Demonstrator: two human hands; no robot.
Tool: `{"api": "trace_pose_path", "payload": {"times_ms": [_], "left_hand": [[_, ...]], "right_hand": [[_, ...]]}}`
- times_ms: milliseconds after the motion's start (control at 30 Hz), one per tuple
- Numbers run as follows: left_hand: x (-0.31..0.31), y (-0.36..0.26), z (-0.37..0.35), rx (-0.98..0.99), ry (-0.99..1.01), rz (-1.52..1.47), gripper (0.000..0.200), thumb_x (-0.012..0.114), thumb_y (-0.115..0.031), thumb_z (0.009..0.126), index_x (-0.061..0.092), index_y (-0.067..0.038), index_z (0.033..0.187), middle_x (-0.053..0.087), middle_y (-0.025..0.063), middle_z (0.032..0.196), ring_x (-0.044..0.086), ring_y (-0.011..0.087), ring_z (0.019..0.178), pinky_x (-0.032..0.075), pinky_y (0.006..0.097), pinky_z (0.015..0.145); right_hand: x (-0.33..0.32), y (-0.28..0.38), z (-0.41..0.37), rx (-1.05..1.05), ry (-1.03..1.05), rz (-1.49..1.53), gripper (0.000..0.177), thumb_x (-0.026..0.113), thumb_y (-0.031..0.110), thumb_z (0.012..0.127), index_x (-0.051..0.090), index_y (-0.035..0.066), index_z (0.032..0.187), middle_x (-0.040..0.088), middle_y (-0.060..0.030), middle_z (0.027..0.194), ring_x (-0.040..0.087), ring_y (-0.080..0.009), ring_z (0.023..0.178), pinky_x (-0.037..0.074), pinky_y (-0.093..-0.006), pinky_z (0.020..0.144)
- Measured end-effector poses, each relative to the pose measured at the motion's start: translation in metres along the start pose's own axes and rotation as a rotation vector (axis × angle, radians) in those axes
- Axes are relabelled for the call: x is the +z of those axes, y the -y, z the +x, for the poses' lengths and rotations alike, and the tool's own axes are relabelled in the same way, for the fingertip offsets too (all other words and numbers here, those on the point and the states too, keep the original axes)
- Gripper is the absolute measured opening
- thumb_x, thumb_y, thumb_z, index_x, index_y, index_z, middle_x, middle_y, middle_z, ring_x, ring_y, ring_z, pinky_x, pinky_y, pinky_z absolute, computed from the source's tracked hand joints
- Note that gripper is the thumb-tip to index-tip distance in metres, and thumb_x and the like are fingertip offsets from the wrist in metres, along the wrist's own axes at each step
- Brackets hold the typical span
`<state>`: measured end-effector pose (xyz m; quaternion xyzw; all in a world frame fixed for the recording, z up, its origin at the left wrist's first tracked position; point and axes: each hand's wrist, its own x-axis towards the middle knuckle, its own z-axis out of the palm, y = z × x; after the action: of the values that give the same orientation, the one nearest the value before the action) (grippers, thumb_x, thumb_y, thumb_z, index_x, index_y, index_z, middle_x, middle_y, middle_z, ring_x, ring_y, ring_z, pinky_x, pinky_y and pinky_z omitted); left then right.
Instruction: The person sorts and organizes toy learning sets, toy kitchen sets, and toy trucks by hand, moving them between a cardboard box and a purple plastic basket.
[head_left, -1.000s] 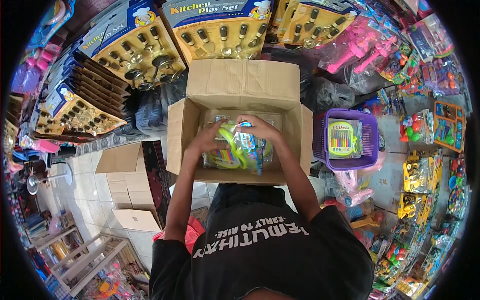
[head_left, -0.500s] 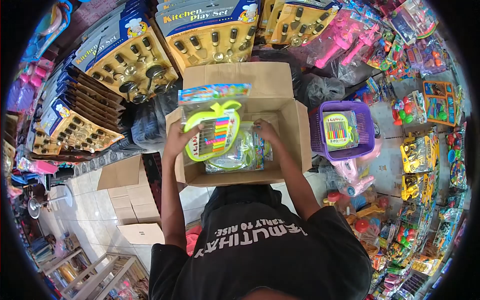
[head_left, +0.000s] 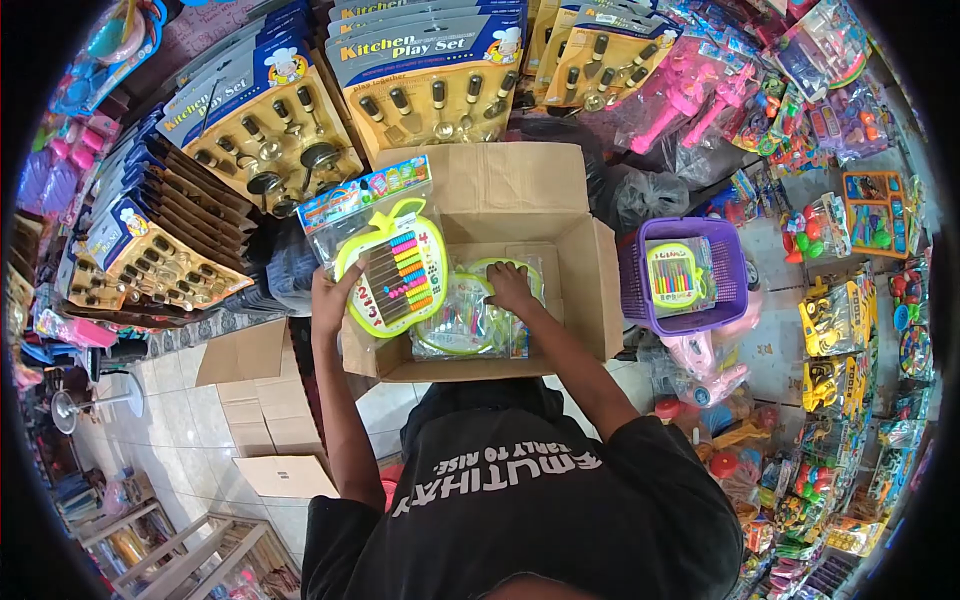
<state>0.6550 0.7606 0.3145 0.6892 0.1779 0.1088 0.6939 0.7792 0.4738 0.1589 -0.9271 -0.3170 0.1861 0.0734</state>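
My left hand (head_left: 328, 296) grips a bagged apple-shaped abacus toy (head_left: 392, 268), green-rimmed with coloured beads, lifted over the left wall of an open cardboard box (head_left: 590, 290). My right hand (head_left: 510, 285) rests inside the box on the top pack of several more bagged abacus toys (head_left: 465, 325) stacked on the box floor. The box's far flap stands upright behind them.
A purple basket (head_left: 735, 285) to the right of the box holds one abacus toy (head_left: 678, 275). Kitchen Play Set cards (head_left: 430, 70) lean behind the box. Packaged toys crowd the right side. Flattened cardboard boxes (head_left: 260, 400) lie on the tiled floor at left.
My left hand has lifted one abacus toy out of the box and carried it leftward and slightly down. My right hand has stayed on the stack inside the box.
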Motion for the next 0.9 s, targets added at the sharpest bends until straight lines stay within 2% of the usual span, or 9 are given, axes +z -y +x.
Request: {"api": "trace_pose_path", "payload": {"times_ms": [200,300,367,467,500,600,733,833,900], "left_hand": [[0.001,0.004,-0.002,-0.066,-0.012,-0.092,0.019,0.063,-0.012,0.082,0.063,0.001,0.097,0.065,0.0029,0.084,0.059,0.0069,0.071,0.046,0.0218,0.063],[0.000,0.002,-0.004,-0.101,-0.078,-0.101,0.019,0.063,-0.011,0.082,0.063,0.002,0.096,0.066,0.0053,0.084,0.060,0.0086,0.070,0.046,0.0221,0.063],[0.000,0.002,-0.004,-0.077,-0.085,-0.139,0.019,0.063,-0.011,0.082,0.063,0.003,0.096,0.066,0.0058,0.085,0.060,0.0090,0.070,0.046,0.0224,0.064],[-0.006,0.010,-0.003,-0.052,-0.108,-0.169,0.020,0.062,-0.012,0.082,0.062,0.002,0.097,0.066,0.0066,0.086,0.060,0.0097,0.072,0.046,0.0229,0.066],[-0.008,0.012,-0.003,-0.056,-0.124,-0.217,0.021,0.061,-0.012,0.083,0.061,0.002,0.098,0.065,0.0061,0.086,0.060,0.0096,0.073,0.046,0.0230,0.066],[-0.013,0.022,-0.003,-0.034,-0.142,-0.307,0.022,0.060,-0.013,0.085,0.060,0.001,0.101,0.064,0.0044,0.089,0.059,0.0092,0.075,0.045,0.0229,0.067],[-0.010,0.021,-0.005,-0.023,-0.125,-0.380,0.023,0.059,-0.014,0.085,0.058,0.001,0.103,0.063,0.0041,0.092,0.059,0.0089,0.077,0.047,0.0236,0.069],[-0.007,0.019,-0.007,-0.049,-0.075,-0.367,0.024,0.059,-0.014,0.085,0.058,0.001,0.104,0.063,0.0048,0.093,0.060,0.0093,0.078,0.047,0.0240,0.069],[-0.004,0.019,-0.006,-0.057,-0.057,-0.344,0.026,0.060,-0.014,0.085,0.057,0.001,0.106,0.063,0.0060,0.093,0.061,0.0108,0.077,0.049,0.0248,0.068]], "right_hand": [[0.002,-0.009,0.008,-0.011,0.100,0.129,0.054,0.078,0.030,0.059,0.051,0.005,0.099,0.061,-0.0141,0.092,0.057,-0.0313,0.092,0.043,-0.0431,0.078],[-0.010,-0.015,0.003,-0.005,0.101,0.414,0.047,0.076,0.030,0.064,0.053,0.003,0.096,0.061,-0.0151,0.087,0.059,-0.0315,0.087,0.046,-0.0382,0.073],[-0.011,-0.025,0.005,-0.196,0.205,0.562,0.045,0.075,0.026,0.067,0.057,-0.001,0.098,0.061,-0.0172,0.094,0.061,-0.0279,0.087,0.047,-0.0360,0.075],[-0.046,-0.027,-0.006,-0.227,0.295,0.548,0.043,0.073,0.027,0.070,0.057,-0.001,0.100,0.061,-0.0163,0.089,0.060,-0.0224,0.080,0.047,-0.0333,0.073],[-0.047,-0.034,-0.015,-0.244,0.219,0.780,0.043,0.069,0.034,0.075,0.056,0.002,0.101,0.057,-0.0060,0.083,0.054,-0.0161,0.079,0.044,-0.0292,0.068],[-0.105,-0.029,-0.050,-0.009,0.169,0.925,0.041,0.067,0.031,0.079,0.052,0.003,0.105,0.055,-0.0034,0.088,0.052,-0.0135,0.079,0.044,-0.0280,0.066],[-0.140,-0.052,-0.065,-0.082,0.191,0.961,0.039,0.065,0.025,0.082,0.050,0.003,0.110,0.056,-0.0048,0.098,0.053,-0.0131,0.088,0.046,-0.0289,0.069],[-0.167,-0.058,-0.082,-0.019,-0.104,1.136,0.033,0.065,0.016,0.080,0.053,0.001,0.107,0.059,-0.0062,0.092,0.054,-0.0103,0.079,0.045,-0.0271,0.065],[-0.180,-0.065,-0.083,-0.211,-0.383,1.073,0.024,0.062,0.011,0.081,0.053,0.001,0.101,0.058,-0.0043,0.093,0.053,-0.0095,0.079,0.043,-0.0250,0.069]]}}
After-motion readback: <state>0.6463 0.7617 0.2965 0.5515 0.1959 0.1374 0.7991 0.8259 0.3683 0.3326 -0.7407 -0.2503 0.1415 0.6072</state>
